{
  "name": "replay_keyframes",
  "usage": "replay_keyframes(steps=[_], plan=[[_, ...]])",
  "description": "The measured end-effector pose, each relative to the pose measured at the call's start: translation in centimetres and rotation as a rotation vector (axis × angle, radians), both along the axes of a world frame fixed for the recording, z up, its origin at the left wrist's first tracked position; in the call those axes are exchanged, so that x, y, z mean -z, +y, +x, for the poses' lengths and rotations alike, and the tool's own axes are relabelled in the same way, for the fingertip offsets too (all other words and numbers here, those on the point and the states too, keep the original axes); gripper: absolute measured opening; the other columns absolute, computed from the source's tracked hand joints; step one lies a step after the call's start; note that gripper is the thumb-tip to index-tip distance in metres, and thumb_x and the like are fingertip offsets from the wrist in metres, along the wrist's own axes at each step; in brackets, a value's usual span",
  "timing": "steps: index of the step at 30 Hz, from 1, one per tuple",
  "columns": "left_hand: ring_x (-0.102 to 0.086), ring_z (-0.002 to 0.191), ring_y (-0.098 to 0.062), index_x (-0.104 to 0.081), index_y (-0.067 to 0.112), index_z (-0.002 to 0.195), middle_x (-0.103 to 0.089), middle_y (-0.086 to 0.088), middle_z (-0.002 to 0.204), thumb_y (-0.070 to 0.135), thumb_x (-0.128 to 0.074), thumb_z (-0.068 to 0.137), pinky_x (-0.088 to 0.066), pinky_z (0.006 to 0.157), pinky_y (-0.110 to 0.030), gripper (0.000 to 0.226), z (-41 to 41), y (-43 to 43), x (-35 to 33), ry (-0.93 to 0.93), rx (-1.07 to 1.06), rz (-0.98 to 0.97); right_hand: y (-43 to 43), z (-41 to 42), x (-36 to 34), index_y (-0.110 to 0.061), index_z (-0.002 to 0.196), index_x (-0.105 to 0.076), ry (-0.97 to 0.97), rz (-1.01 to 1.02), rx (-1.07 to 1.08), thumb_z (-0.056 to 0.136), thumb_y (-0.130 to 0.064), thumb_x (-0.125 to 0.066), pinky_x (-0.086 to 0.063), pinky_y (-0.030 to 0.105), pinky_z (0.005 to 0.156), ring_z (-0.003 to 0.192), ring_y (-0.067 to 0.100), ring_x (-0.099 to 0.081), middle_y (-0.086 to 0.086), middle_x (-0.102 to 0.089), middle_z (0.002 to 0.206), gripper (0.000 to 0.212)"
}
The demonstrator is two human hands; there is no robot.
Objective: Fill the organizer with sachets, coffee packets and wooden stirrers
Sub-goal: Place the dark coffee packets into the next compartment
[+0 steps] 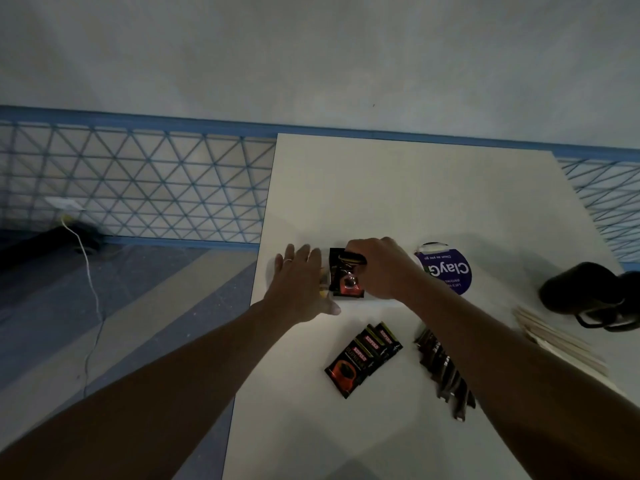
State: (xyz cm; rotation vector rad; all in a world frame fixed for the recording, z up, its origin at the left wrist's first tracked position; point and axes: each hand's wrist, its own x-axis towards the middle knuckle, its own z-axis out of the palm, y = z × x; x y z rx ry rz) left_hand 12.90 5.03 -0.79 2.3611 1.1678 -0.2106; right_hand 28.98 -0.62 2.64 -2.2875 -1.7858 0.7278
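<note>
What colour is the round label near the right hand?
The label is purple, white lettering; head view.

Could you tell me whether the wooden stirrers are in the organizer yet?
No, the pale wooden stirrers lie on the white table.

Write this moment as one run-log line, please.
step: loading organizer | right hand: grips coffee packets at organizer | left hand: flat beside them, fingers straight | table: Kopiko stack, dark sachets, wooden stirrers
</note>
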Motion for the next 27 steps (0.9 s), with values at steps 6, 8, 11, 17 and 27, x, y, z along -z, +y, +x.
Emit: replay_keyframes(steps=[6, 8, 11, 17, 27], plan=[[-0.023, 0.143, -0.029, -0.03, 0.011, 0.148, -0.032, -0.006, 0.153, 0.057, -0.079, 0.065, -0.015, 0.118, -0.051, 0.107, 0.0, 0.7, 1.1, -0.04, 0.022, 0.067, 1.3, -0.7, 0.7, -0.021, 0.105, -0.063, -0.127, -0.068, -0.075, 0.081, -0.015, -0.065, -0.051, 0.032, 0.066, 0.078, 0.025, -0.06, 0.003, -0.063, 0.089, 0.025], [-0.025, 0.142, -0.028, -0.031, 0.012, 0.148, -0.034, -0.006, 0.152, 0.058, -0.079, 0.064, -0.014, 0.119, -0.051, 0.107, -0.1, 0.9, 1.3, -0.041, 0.031, 0.076, 1.5, -1.0, 0.9, -0.021, 0.105, -0.065, -0.157, -0.065, -0.085, 0.08, -0.017, -0.067, -0.048, 0.03, 0.063, 0.074, 0.024, -0.059, 0.002, -0.062, 0.086, 0.025], [-0.028, 0.14, -0.027, -0.033, 0.012, 0.146, -0.037, -0.006, 0.15, 0.058, -0.08, 0.064, -0.016, 0.118, -0.049, 0.105, -0.1, 1.0, 1.4, -0.052, 0.033, 0.084, 1.8, -1.5, 1.0, -0.021, 0.104, -0.067, -0.211, -0.042, -0.097, 0.081, -0.018, -0.069, -0.05, 0.03, 0.065, 0.076, 0.024, -0.062, 0.001, -0.062, 0.084, 0.023], [-0.03, 0.14, -0.027, -0.038, 0.011, 0.144, -0.04, -0.006, 0.148, 0.058, -0.081, 0.062, -0.017, 0.117, -0.048, 0.103, 0.0, 1.0, 1.3, -0.076, 0.023, 0.098, 1.1, -2.3, 1.7, -0.021, 0.104, -0.069, -0.257, -0.014, -0.095, 0.085, -0.017, -0.067, -0.055, 0.033, 0.072, 0.081, 0.024, -0.064, 0.001, -0.065, 0.085, 0.019], [-0.032, 0.138, -0.026, -0.038, 0.011, 0.143, -0.042, -0.006, 0.146, 0.058, -0.082, 0.061, -0.018, 0.118, -0.047, 0.105, 0.1, 1.1, 1.2, -0.076, 0.017, 0.08, 0.6, -0.2, 1.9, -0.024, 0.107, -0.065, -0.017, -0.025, -0.061, 0.077, -0.014, -0.065, -0.046, 0.023, 0.057, 0.069, 0.017, -0.058, -0.005, -0.063, 0.081, 0.031]])
